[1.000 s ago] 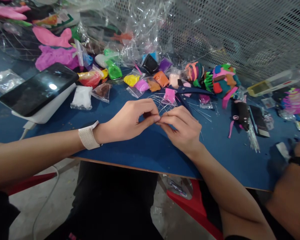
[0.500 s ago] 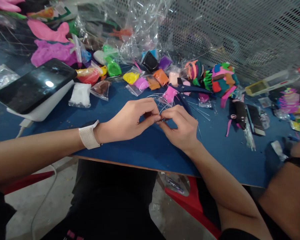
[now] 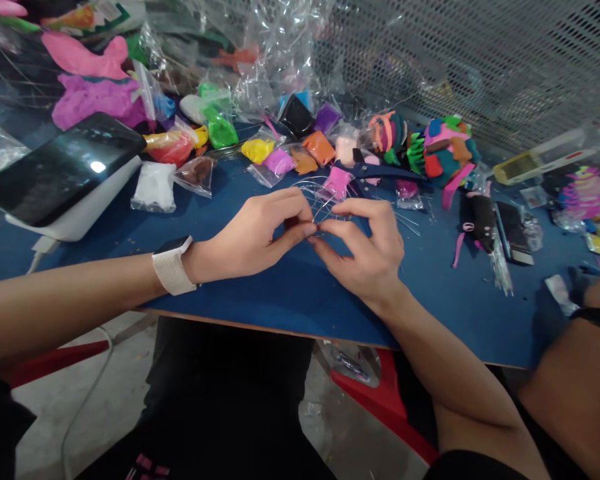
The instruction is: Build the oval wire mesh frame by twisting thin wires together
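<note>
Both hands meet over the blue tabletop (image 3: 280, 293), fingertips almost together. Left hand (image 3: 260, 233): thumb and index pinched narrow on thin silvery wires (image 3: 324, 209). Right hand (image 3: 367, 250): thumb and middle finger close together at the same spot, index lifted apart; from where I stand, cannot tell whether it grips the wire, the contact being too small to make out. Wires fan and curve away beyond the fingertips, toward a bagged pink lump (image 3: 337, 182) just behind. Pale-banded watch (image 3: 174, 267) on left wrist.

Farther back, a row of small packets: white (image 3: 154, 187), brown (image 3: 196, 172), yellow (image 3: 257, 150), orange (image 3: 319, 147), black (image 3: 296, 117). A dark blue tool (image 3: 387, 171) lies beyond the right hand. To its right, a multicoloured lump (image 3: 447, 150), then a dark figure (image 3: 481, 223) nearer the edge. Black-screened device (image 3: 63, 167) on the far left, tilted. Another person's arm (image 3: 570, 380) at far right, well apart from the wires.
</note>
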A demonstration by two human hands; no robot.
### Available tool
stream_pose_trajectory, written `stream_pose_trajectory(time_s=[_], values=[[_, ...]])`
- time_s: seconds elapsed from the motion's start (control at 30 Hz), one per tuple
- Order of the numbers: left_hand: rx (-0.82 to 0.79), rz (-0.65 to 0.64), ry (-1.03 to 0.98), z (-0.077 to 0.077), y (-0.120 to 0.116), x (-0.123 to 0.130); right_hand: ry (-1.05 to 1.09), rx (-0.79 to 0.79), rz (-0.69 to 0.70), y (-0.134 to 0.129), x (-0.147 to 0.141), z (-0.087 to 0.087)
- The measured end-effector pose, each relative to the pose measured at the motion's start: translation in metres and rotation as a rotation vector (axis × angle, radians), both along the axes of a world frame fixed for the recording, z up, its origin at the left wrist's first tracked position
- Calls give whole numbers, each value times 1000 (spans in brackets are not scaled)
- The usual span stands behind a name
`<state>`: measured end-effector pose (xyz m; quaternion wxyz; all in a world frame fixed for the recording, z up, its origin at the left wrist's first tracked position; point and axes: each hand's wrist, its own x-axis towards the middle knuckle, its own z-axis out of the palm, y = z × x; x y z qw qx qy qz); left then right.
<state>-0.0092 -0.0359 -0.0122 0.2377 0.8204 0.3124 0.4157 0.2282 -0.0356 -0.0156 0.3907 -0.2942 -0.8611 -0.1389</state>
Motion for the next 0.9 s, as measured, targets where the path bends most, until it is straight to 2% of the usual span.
stream_pose_trajectory(time_s=[0.17,0.53,0.9], values=[[25,4,-18,-1,0,0,-33,19,-84,-8,0,8],[-125,-62,-73,1,0,2,-136,313,56,-3,1,12],[-107,-73,-2,-2,-1,2,-184,360,150,1,3,7]])
